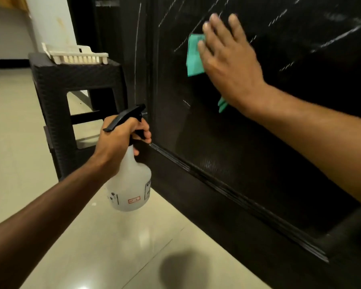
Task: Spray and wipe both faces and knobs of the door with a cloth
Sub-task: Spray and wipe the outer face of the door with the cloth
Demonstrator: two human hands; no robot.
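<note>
Beside door (248, 142), stool (71, 80) with basket (77, 56)

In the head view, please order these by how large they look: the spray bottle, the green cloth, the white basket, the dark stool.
1. dark stool
2. spray bottle
3. white basket, farther away, so unsure
4. green cloth, mostly hidden under the right hand

Spray bottle (129, 184) labels — red box, black print — too blurred to read.
</note>
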